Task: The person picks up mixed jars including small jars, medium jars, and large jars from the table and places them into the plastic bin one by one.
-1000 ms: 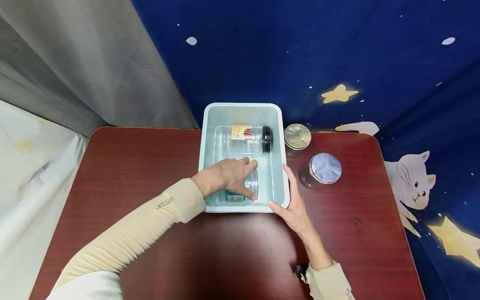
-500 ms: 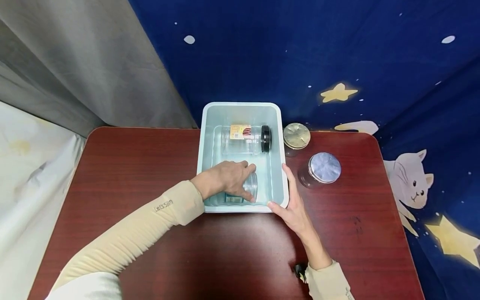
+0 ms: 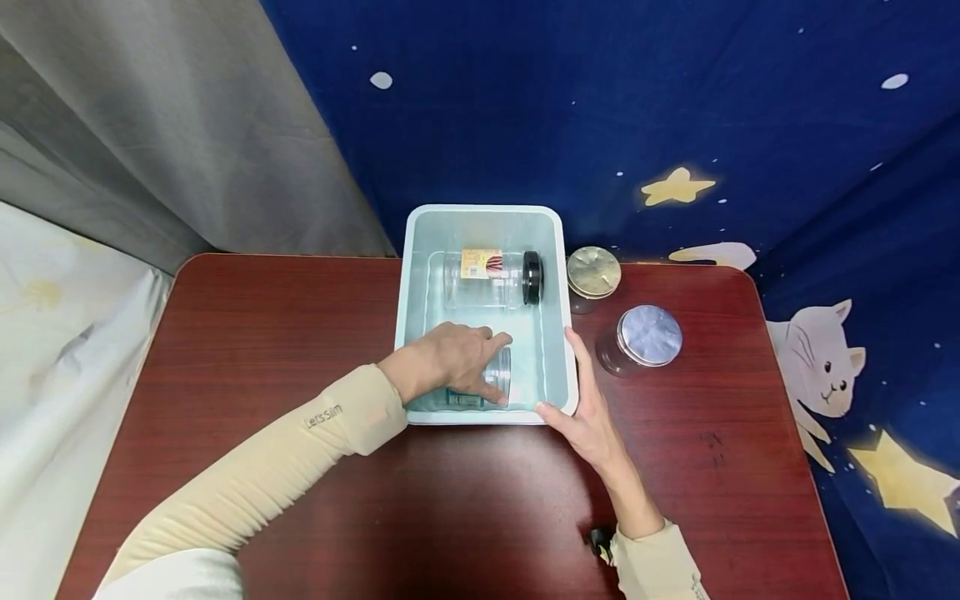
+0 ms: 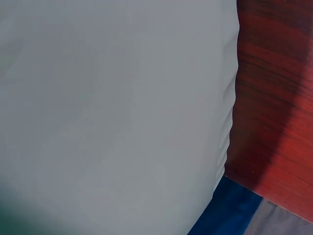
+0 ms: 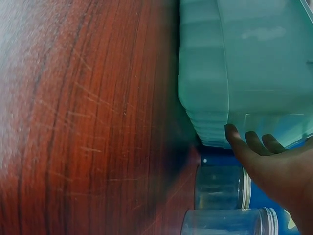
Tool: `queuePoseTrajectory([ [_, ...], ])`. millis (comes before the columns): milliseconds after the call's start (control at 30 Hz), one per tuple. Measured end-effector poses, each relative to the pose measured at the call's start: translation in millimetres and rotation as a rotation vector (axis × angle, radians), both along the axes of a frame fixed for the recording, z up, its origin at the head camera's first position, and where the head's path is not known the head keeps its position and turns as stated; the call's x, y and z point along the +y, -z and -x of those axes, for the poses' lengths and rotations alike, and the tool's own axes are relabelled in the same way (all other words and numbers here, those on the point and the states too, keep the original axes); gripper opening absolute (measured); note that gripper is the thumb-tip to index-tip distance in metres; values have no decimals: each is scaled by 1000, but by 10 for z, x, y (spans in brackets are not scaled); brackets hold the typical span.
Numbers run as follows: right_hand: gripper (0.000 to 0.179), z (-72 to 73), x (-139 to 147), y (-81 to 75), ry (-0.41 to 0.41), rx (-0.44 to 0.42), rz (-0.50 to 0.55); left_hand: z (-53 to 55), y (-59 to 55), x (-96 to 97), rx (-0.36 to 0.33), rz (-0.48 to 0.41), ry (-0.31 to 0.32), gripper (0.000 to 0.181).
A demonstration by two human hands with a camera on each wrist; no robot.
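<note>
A light blue plastic bin (image 3: 408, 283) stands on the table. Inside it, near the front wall, lies a clear jar with a teal label (image 3: 497, 375). My left hand (image 3: 453, 358) reaches over the left rim and grips this jar from above, its body mostly covered by the hand. Farther back in the bin lies a second clear jar (image 3: 480, 292) with a black lid and a yellow-orange label. My right hand (image 3: 588, 421) holds the bin's front right corner, thumb at the front rim and fingers along the right side; its fingertips show against the wall in the right wrist view.
Two clear jars stand right of the bin, one with a gold lid (image 3: 594, 272) and one with a silver lid (image 3: 651, 336). The red-brown wooden table (image 3: 300, 333) ends at a blue curtain (image 3: 600, 108). A pale sleeve (image 4: 112, 112) fills most of the left wrist view.
My left hand and the jar under it have shifted slightly toward the front left inside the bin. My right hand stays at the corner.
</note>
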State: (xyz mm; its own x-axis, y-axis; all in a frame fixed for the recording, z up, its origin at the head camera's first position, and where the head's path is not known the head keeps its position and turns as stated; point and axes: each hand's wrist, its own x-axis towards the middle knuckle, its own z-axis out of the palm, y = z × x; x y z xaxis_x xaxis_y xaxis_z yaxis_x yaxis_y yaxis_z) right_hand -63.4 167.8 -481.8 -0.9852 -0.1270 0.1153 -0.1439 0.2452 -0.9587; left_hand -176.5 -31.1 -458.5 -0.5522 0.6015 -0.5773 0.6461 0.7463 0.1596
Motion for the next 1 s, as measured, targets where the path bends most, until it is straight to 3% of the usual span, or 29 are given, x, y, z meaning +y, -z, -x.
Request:
queuePoseTrajectory([
  [167, 94, 5, 4, 30, 3, 5, -4, 10, -7, -37, 5, 6, -10, 98],
  [433, 103, 54, 113, 391, -16, 15, -23, 33, -40, -102, 3, -27, -56, 99],
  [800, 111, 95, 169, 445, -54, 119, -20, 17, -114, -165, 33, -104, -56, 98],
  [1000, 128, 96, 202, 421, -69, 107, 34, 22, -132, -220, 35, -117, -83, 99],
])
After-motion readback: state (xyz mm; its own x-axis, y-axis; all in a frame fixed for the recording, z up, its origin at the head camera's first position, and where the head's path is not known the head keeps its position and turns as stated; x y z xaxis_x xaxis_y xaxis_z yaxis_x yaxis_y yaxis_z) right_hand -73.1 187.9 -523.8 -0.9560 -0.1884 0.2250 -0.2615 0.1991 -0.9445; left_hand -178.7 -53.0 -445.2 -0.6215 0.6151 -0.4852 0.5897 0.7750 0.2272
